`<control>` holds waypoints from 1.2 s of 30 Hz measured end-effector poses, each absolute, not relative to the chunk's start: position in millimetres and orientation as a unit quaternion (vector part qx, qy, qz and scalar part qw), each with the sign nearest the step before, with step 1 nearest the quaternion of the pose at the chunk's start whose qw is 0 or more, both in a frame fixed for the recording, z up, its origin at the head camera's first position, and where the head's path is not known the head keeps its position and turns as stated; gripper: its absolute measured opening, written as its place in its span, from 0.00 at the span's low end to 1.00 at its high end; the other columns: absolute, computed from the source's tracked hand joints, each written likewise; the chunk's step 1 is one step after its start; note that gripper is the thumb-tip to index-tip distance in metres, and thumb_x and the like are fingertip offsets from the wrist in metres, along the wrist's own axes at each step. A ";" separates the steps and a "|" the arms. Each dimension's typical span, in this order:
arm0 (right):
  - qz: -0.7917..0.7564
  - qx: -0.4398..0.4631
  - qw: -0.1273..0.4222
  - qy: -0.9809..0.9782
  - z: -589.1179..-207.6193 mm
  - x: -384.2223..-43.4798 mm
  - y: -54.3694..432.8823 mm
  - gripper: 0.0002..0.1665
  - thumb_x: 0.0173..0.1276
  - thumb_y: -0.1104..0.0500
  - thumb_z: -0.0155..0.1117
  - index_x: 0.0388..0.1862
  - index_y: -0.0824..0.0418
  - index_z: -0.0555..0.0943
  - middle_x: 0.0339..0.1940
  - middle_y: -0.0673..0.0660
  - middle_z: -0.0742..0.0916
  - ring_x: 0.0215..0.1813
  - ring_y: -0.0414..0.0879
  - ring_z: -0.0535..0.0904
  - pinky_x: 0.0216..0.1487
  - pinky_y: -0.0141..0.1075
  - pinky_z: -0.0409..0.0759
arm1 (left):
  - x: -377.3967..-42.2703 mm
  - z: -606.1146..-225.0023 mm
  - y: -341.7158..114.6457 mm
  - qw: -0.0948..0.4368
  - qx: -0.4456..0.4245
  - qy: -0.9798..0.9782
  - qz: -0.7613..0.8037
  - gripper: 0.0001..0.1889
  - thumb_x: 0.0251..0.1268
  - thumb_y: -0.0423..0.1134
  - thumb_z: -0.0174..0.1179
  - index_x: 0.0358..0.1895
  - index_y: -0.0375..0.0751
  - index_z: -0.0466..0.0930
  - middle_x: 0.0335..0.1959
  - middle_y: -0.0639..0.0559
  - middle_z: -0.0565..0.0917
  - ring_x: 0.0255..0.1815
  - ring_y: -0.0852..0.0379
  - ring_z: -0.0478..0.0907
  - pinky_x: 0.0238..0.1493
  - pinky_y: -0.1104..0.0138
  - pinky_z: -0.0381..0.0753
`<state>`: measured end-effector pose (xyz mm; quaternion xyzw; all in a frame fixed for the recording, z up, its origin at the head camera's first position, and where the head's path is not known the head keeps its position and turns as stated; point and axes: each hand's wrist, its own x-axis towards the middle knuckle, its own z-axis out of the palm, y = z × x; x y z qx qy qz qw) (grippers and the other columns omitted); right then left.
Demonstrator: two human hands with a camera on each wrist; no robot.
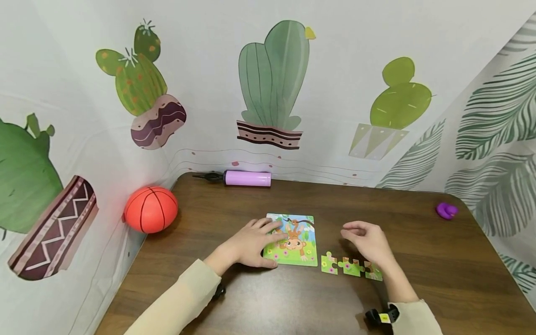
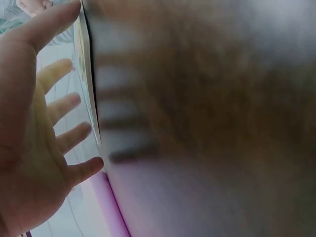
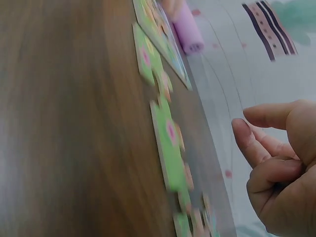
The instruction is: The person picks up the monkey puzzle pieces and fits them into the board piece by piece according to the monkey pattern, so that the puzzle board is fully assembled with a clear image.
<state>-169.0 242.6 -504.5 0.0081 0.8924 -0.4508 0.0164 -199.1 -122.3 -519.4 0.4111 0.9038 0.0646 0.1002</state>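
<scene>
A square picture puzzle (image 1: 307, 253) with a monkey hanging from a branch lies on the wooden table. My left hand (image 1: 255, 243) rests on its left side with fingers spread, covering part of the picture; the left wrist view shows these fingers (image 2: 64, 106) straight and apart. Three loose jigsaw pieces stand in a row right of the puzzle: one near its corner (image 1: 328, 264), a middle piece (image 1: 351, 267) and a right piece (image 1: 374, 272). Above the row hovers my right hand (image 1: 370, 242). Its fingers are loosely bent, a gap shows between thumb and forefinger (image 3: 266, 116), and nothing is held.
A purple hand pump (image 1: 248, 178) lies along the table's back edge. At the left edge sits a red ball (image 1: 151, 210) with black lines. A small purple rubber duck (image 1: 446, 211) stands at the far right. Behind the table (image 1: 284, 307) hangs a cactus-print cloth (image 1: 201, 93).
</scene>
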 end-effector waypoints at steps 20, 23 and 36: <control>-0.367 0.066 0.001 0.928 -511.3 -142.5 320.0 0.26 0.73 0.45 0.70 0.57 0.64 0.86 0.43 0.57 0.90 0.48 0.52 0.84 0.44 0.39 0.76 | -191.5 -509.7 -116.0 0.146 0.409 0.898 0.067 0.44 0.63 0.70 0.64 0.82 0.67 0.61 0.84 0.62 0.54 0.84 0.41 0.47 0.73 0.32 0.55; -0.341 0.057 0.025 0.938 -513.7 -139.3 328.3 0.31 0.71 0.42 0.71 0.59 0.66 0.84 0.43 0.56 0.89 0.47 0.54 0.83 0.43 0.42 0.75 | -191.7 -509.7 -116.4 0.146 0.409 0.898 0.068 0.43 0.63 0.69 0.64 0.81 0.68 0.61 0.84 0.62 0.54 0.84 0.41 0.47 0.73 0.32 0.55; -0.297 0.072 0.072 0.949 -520.5 -137.7 319.7 0.48 0.61 0.31 0.75 0.61 0.69 0.79 0.43 0.56 0.83 0.37 0.49 0.75 0.36 0.41 0.73 | -190.6 -509.0 -116.2 0.153 0.406 0.899 0.066 0.43 0.64 0.69 0.65 0.81 0.70 0.61 0.85 0.62 0.52 0.84 0.41 0.46 0.74 0.33 0.53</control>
